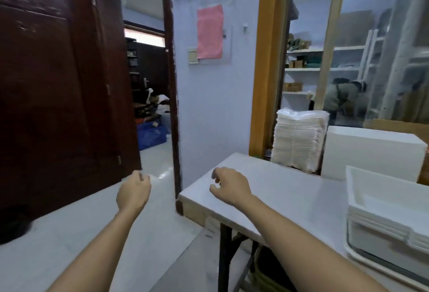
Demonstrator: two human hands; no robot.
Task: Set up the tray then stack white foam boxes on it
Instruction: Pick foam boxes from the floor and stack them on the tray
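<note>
A pile of white foam boxes (385,213) sits at the right edge of the white table (278,196), resting on a tray (371,259) whose pale rim shows beneath it. My left hand (133,190) hangs in the air over the floor left of the table, fingers loosely curled, holding nothing. My right hand (229,186) hovers above the table's near left corner, fingers loosely curled and empty. Both hands are well to the left of the foam boxes.
A tall wrapped stack of white foam lids or plates (299,139) and a large white foam block (371,155) stand at the table's back. A dark wooden door (58,87) is on the left beside an open doorway. A person bends over behind the glass partition (343,96).
</note>
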